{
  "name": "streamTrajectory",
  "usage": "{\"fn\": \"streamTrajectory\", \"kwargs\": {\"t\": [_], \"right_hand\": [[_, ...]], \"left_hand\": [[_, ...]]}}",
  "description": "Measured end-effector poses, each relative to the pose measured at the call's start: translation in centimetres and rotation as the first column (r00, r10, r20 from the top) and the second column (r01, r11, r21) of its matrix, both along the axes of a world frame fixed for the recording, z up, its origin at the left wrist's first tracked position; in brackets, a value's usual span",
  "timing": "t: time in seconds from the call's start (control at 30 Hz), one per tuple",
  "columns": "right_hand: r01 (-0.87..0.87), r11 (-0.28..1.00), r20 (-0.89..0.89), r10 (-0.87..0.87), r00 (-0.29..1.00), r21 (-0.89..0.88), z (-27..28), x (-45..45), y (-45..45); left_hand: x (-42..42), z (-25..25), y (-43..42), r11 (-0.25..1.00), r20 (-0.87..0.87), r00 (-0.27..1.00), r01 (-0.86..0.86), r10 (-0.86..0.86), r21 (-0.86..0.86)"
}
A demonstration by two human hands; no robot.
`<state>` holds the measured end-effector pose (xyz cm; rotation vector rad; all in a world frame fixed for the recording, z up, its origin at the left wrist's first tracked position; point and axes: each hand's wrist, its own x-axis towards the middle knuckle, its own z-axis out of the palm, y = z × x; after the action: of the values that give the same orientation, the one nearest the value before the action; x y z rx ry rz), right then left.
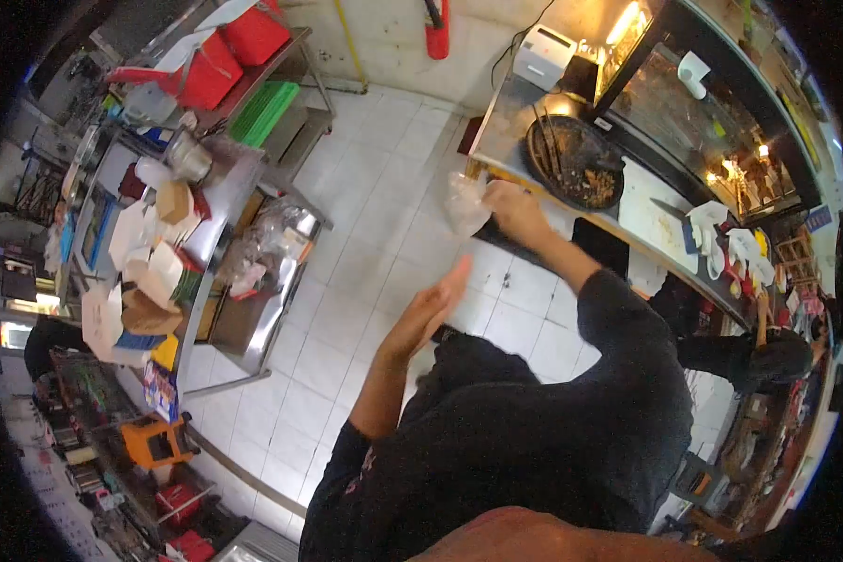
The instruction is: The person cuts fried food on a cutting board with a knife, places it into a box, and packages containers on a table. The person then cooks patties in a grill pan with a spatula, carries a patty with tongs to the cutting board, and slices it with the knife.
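My right hand (517, 214) is closed on the top of a clear plastic bag (468, 204), which hangs above the tiled floor near the corner of the right counter. What the bag holds is too blurred to tell. Lower and to the left, my left hand (433, 307) is held up with its fingers stretched out, apart from the bag and touching nothing. A round dark pan (598, 178) with food scraps and long utensils stands on the counter beyond my right hand.
On the left, a metal table (217, 201) bears open cartons (136, 234). Red containers (206, 75) and green trays (264, 112) stand behind. A white cutting board (648, 208) with a knife lies right, before a glass case (712, 112). A co-worker's arm (761, 323) shows far right.
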<state>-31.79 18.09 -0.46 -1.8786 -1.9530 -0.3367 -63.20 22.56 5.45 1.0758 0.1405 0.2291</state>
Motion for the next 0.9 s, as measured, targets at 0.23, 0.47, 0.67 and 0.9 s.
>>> {"fn": "streamTrajectory", "kwargs": {"t": [0.23,0.47,0.67,0.9], "right_hand": [[0.934,0.357,0.265,-0.903,0.338,0.025,-3.4,22.6,0.4],[0.458,0.877,0.183,-0.479,0.859,0.147,-11.4,-2.4,6.6],[-0.068,0.168,-0.046,0.133,0.990,-0.983,-27.9,-41.6,4.0],[-0.648,-0.421,-0.516,-0.392,0.761,-0.635,-17.5,-81.8,12.0]], "left_hand": [[-13.2,-13.8,0.1,0.959,-0.575,0.801,-0.266,0.164,-0.096],[-51.2,-34.1,-18.0,0.747,-0.851,0.267,0.407,0.453,0.525],[-76.0,-33.6,-31.2,0.963,-0.991,-0.102,-0.247,0.082,0.105],[-92.5,-35.6,-18.6,0.891,-0.914,0.059,-0.257,0.402,0.375]]}}
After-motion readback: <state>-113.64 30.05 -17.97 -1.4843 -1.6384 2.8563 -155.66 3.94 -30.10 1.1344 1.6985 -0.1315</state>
